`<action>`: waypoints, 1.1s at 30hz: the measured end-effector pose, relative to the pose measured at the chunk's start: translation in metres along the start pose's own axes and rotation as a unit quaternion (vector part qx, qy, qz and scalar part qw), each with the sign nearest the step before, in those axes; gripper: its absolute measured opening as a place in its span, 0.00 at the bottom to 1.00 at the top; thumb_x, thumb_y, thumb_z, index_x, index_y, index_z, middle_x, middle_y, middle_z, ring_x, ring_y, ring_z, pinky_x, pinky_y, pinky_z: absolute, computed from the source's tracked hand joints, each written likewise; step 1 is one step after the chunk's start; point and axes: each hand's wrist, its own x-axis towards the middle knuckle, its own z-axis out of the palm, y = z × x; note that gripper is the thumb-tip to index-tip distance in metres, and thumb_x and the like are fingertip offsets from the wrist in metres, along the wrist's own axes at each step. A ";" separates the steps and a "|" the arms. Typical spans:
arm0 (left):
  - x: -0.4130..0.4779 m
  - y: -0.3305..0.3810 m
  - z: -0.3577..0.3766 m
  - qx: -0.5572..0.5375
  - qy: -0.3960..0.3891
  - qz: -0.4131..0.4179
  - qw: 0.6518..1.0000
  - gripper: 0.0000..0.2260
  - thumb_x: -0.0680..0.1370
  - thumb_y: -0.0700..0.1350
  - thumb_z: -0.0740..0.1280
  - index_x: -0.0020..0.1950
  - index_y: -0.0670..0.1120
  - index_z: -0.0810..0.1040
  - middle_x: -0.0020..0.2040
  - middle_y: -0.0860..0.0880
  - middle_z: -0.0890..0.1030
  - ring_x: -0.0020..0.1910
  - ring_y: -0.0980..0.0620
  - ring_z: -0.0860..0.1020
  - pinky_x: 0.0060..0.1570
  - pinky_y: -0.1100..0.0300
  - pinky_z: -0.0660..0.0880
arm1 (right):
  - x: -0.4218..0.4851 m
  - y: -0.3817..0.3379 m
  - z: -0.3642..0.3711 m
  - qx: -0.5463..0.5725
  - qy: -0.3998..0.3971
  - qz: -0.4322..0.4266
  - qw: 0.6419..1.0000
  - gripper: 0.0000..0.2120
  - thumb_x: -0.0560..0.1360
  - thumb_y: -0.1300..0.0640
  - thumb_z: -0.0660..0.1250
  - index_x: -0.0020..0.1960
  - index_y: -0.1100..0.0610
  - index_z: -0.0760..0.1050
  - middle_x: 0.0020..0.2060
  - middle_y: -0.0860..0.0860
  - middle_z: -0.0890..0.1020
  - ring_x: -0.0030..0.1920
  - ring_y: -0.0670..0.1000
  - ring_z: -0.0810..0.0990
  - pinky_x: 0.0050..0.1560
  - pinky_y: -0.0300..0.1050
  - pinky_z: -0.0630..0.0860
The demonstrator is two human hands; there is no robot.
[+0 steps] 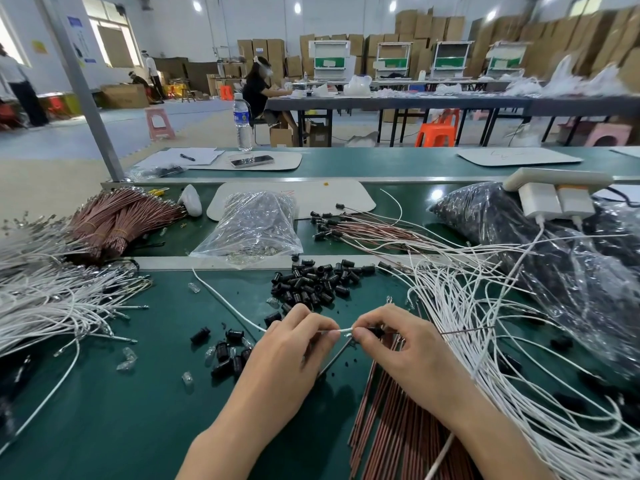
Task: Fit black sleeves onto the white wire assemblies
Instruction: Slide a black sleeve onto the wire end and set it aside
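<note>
My left hand (291,344) pinches a white wire (225,303) near its end; the wire trails away to the upper left across the green bench. My right hand (398,341) pinches a black sleeve (375,330) right at that wire's tip, the two hands almost touching. A pile of loose black sleeves (318,282) lies just beyond my hands, and a few more sleeves (228,351) are scattered to the left. Loose white wires (52,299) are heaped at the left, and a large tangle of white wires (485,306) spreads at the right.
Brown wires (398,427) lie under my right forearm; bundled brown wires (121,216) sit at the far left. A clear bag of small parts (256,223) and a big bag of black parts (519,237) stand behind. Small glass bulbs (126,358) dot the green mat. A power strip (554,188) sits at the right.
</note>
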 end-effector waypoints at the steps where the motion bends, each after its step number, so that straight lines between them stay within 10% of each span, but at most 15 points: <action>1: 0.000 0.000 0.000 -0.003 0.004 0.000 1.000 0.07 0.82 0.60 0.57 0.53 0.61 0.73 0.48 0.62 0.72 0.44 0.55 0.75 0.44 0.53 0.75 | 0.000 0.001 0.001 0.000 0.000 0.004 1.000 0.07 0.76 0.40 0.67 0.53 0.36 0.78 0.47 0.39 0.81 0.44 0.46 0.80 0.44 0.37 0.74; 33: 0.001 0.007 -0.004 -0.019 0.003 -0.028 0.999 0.15 0.84 0.58 0.52 0.39 0.57 0.67 0.40 0.55 0.73 0.41 0.51 0.73 0.47 0.59 0.69 | -0.002 -0.014 0.003 -0.131 0.013 -0.069 0.989 0.16 0.82 0.40 0.57 0.55 0.44 0.80 0.44 0.39 0.79 0.45 0.40 0.75 0.53 0.38 0.69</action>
